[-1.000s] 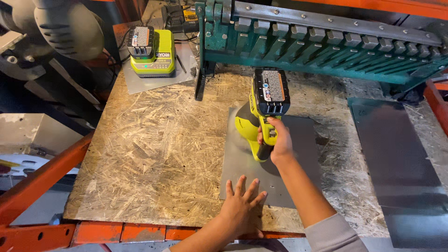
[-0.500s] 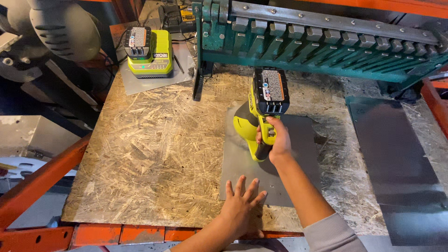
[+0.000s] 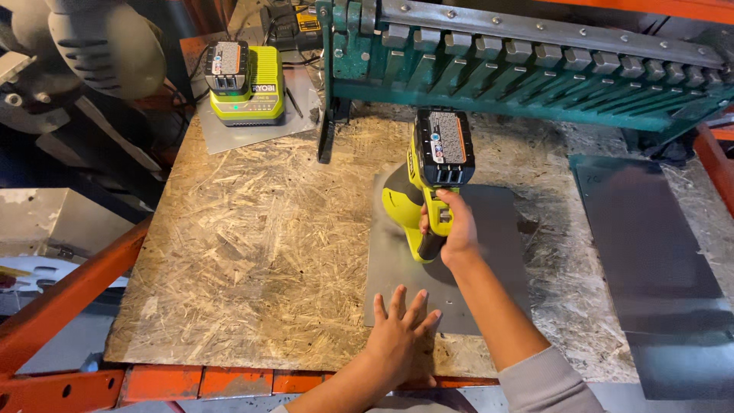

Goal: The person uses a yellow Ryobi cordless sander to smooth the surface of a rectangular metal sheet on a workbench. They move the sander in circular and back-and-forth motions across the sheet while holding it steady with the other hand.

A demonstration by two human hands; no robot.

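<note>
Head view, sheet: grey metal sheet [image 3: 489, 252] lies flat on the chipboard surface [image 3: 252, 252].
Right hand [image 3: 453, 233]: grip clenched on yellow cordless tool [image 3: 428, 191], standing on the sheet.
Left hand [image 3: 401, 336]: released, fingers spread, palm pressing the sheet's near edge.
Beyond the sheet: green bending machine [image 3: 535, 69].
Far left of the sheet: battery charger [image 3: 246, 82].

battery charger [image 3: 246, 84], green metal brake [image 3: 535, 65], spare metal sheet [image 3: 650, 252]

charger [image 3: 246, 84] back-left on board [image 3: 252, 252], sheet [image 3: 489, 229] ctr, brake [image 3: 535, 69] behind.
</note>
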